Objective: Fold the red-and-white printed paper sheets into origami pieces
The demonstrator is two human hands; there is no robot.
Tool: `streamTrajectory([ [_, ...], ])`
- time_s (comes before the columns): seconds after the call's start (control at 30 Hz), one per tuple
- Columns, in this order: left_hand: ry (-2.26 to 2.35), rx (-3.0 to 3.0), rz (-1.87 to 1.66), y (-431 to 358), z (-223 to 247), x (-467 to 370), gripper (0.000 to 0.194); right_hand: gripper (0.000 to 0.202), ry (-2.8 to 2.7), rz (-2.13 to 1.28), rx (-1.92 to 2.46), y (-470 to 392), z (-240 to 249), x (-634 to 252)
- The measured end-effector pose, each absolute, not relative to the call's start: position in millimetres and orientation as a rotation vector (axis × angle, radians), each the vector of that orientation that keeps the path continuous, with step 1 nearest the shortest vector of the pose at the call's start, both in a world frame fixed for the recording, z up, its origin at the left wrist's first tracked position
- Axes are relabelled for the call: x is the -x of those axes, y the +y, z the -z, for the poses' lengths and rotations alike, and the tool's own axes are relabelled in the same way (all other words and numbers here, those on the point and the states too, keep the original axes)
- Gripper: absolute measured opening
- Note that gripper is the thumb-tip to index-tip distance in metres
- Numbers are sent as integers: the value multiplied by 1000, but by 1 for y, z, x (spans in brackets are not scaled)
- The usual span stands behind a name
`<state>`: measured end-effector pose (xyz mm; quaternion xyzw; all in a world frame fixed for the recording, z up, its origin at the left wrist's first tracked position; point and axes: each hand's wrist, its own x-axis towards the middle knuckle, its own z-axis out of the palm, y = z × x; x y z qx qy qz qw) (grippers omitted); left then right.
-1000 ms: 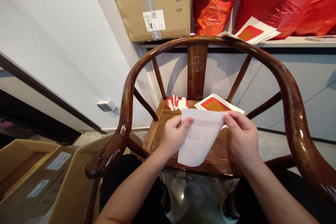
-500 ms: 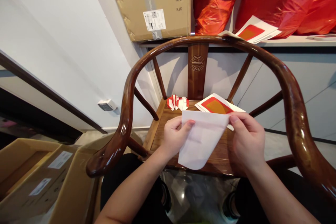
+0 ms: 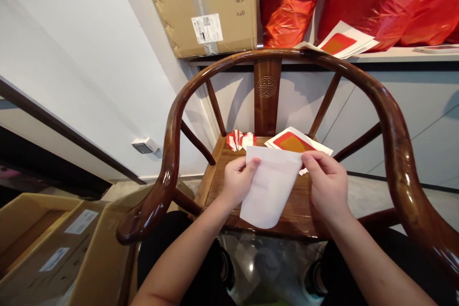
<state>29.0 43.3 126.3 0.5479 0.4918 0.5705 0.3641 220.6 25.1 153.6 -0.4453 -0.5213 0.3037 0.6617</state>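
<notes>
A white sheet of paper point(image 3: 270, 191) is held up over the wooden chair seat point(image 3: 218, 186), its lower end curling. My left hand point(image 3: 239, 177) pinches its left edge, thumb on the face toward me. At the upper right corner, my right hand point(image 3: 327, 179) grips it between thumb and fingers. Behind it on the seat lie white sheets printed with a red and gold panel point(image 3: 292, 142), partly covered by the held paper. Left of those sits a folded red-and-white paper piece point(image 3: 241, 140).
The chair's curved armrest point(image 3: 172, 153) rings the seat. Open cardboard boxes point(image 3: 89, 248) stand at the lower left. A taped carton point(image 3: 229, 24), red plastic bags point(image 3: 376, 5) and more printed sheets point(image 3: 339, 44) rest on the ledge behind. A wall socket point(image 3: 144, 145) is at left.
My right hand has shifted left and slightly up, toward my left hand, with the paper still in both. The view has moved slightly.
</notes>
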Motion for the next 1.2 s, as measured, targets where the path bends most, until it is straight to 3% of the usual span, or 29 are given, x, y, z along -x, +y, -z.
streamTrajectory([
  [1.2, 1228, -1336, -1465, 43, -128, -29, 49, 19, -1181, -689, 995, 27, -151, -220],
])
